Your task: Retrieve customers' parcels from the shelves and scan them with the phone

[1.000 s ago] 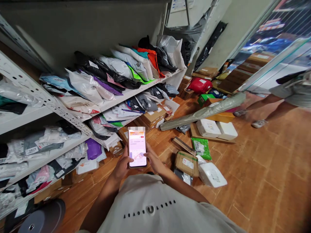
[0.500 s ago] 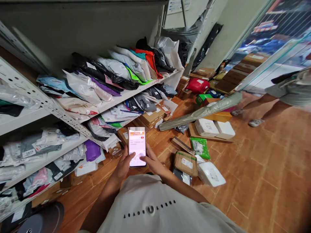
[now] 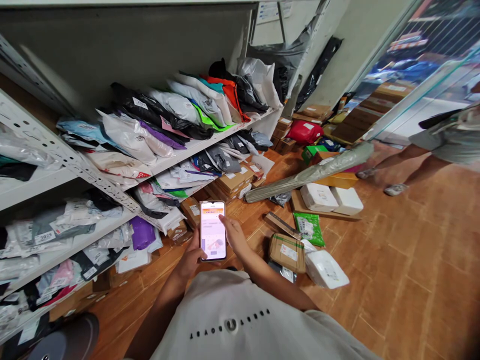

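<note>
gripping the phone (image 3: 213,237) low, the left hand (image 3: 192,260); right hand (image 3: 234,237) at the screen, can't tell if it's holding too, and one hard tap could tip it!

3029 (black) on bag label (image 3: 46,236)

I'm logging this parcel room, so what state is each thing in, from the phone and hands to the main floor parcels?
Phone: screen lit, upright in the left hand
Left hand: closed around the phone's lower left
Right hand: thumb over the upper screen
Green-banded carton: closed
Long roll: wrapped, lying aslant
</note>
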The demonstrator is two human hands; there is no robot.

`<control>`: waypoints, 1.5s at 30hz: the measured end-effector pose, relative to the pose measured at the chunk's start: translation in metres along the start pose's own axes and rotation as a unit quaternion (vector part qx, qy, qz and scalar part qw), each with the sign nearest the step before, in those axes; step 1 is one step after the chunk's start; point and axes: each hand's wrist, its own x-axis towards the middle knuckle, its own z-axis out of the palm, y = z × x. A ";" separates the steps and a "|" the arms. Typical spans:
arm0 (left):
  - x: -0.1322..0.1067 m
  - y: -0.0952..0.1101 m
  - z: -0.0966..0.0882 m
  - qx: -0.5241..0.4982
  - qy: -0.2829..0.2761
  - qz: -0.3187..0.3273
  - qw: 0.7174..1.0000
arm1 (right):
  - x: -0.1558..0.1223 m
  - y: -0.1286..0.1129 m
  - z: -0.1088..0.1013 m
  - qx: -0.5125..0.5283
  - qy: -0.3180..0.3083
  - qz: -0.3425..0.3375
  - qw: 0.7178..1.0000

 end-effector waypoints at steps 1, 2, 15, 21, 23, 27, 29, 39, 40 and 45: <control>0.000 -0.001 -0.001 -0.008 -0.003 0.002 1.000 | 0.000 0.000 0.000 -0.004 0.002 -0.004 1.000; -0.001 -0.002 -0.002 -0.014 -0.003 0.003 1.000 | -0.002 0.000 0.000 -0.009 0.005 -0.012 1.000; -0.004 -0.002 0.001 0.049 -0.006 0.007 0.999 | -0.007 0.004 0.000 -0.057 0.030 -0.080 0.995; -0.007 0.001 0.002 -0.012 0.011 0.001 1.000 | -0.020 0.007 -0.009 -0.027 -0.055 -0.063 0.996; -0.008 0.004 0.003 -0.028 0.014 0.009 0.999 | -0.027 0.007 -0.013 -0.023 -0.082 -0.060 0.995; -0.010 0.008 0.004 -0.040 0.015 0.003 0.999 | -0.034 0.007 -0.019 -0.021 -0.116 -0.055 0.991; -0.010 0.009 0.005 -0.038 0.015 -0.002 0.999 | -0.035 0.008 -0.020 -0.022 -0.122 -0.050 0.991; -0.009 0.011 0.011 0.003 0.044 -0.009 0.999 | -0.034 0.011 -0.021 -0.028 -0.114 -0.066 0.991; -0.009 0.011 0.011 0.005 0.046 -0.011 0.999 | -0.034 0.012 -0.021 -0.029 -0.114 -0.067 0.991; -0.010 0.012 0.012 0.015 0.054 -0.024 0.998 | -0.034 0.016 -0.022 -0.033 -0.115 -0.070 0.990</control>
